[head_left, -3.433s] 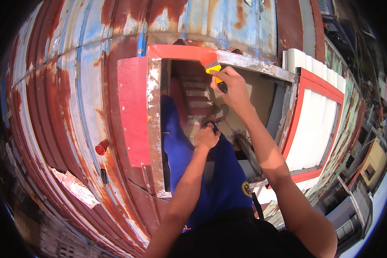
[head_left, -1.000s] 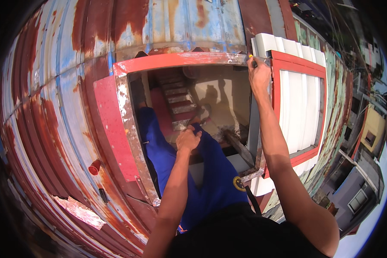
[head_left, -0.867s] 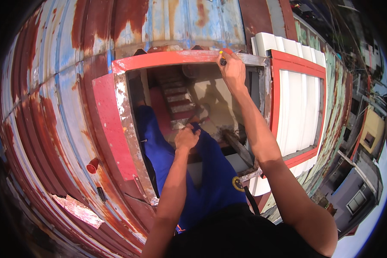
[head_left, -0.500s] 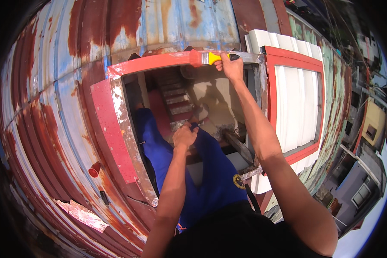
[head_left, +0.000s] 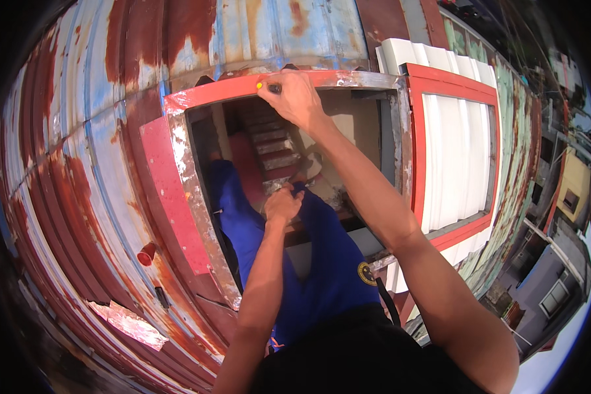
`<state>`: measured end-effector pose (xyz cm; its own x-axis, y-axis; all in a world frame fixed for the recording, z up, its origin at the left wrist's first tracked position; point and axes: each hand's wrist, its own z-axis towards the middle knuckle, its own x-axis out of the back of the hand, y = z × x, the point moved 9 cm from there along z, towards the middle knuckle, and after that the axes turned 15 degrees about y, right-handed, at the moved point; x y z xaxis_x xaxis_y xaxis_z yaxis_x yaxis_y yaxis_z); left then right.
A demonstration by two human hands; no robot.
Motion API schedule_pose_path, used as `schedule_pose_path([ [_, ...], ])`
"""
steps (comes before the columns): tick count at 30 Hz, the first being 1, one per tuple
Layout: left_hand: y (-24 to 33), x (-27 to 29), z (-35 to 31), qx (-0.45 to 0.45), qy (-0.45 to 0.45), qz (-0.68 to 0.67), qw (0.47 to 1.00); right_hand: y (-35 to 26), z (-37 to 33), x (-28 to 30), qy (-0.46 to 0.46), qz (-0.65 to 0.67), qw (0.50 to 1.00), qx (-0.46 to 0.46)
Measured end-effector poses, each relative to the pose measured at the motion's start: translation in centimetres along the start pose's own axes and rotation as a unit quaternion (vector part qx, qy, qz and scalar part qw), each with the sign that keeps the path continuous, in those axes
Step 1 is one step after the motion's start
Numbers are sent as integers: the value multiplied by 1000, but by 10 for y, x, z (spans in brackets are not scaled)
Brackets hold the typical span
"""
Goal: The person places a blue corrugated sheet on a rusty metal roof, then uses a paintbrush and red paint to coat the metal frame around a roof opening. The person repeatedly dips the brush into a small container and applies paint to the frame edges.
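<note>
My right hand (head_left: 294,98) is closed round a paintbrush, at the far side of a hatch frame (head_left: 368,80). Of the brush, the yellow and black handle (head_left: 269,86) shows; its bristles are hidden. Fresh-looking red paint covers the far bar from its left corner to past the middle, while its right end is bare grey metal. The left bar (head_left: 189,187) is brown with flaking white patches. My left hand (head_left: 284,205) rests curled by my blue-trousered knee, over the opening; what its fingers hold, if anything, is hidden.
To the right lies a white ribbed hatch cover (head_left: 453,157) with a red border. Steps (head_left: 272,148) show down inside the opening. Rusty corrugated roofing (head_left: 98,177) surrounds the frame, with a red cup-like object (head_left: 146,254) and a torn pale sheet (head_left: 128,324) at left.
My right hand has moved left along the far bar with the paintbrush, tilting it so its bristles no longer show. Red now reaches farther right on that bar. My left hand stays put.
</note>
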<state>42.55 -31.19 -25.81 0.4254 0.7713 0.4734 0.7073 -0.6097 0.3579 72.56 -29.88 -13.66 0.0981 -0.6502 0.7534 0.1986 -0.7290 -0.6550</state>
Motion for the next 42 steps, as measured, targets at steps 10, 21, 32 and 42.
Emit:
schedule_pose_path([
  [10, 1, 144, -105, -139, 254, 65, 955, 164, -5, 122, 105, 92, 986, -87],
  [21, -20, 136, -85, -69, 262, 127, 954, 39, -14, 12, 35, -120, 992, 31],
  [32, -30, 144, -76, -19, 239, 130, 962, 100, -3, 69, 156, -15, 982, -103],
  [42, -34, 141, -66, -10, 236, 137, 962, 3, -15, 7, 92, 21, 995, 36],
])
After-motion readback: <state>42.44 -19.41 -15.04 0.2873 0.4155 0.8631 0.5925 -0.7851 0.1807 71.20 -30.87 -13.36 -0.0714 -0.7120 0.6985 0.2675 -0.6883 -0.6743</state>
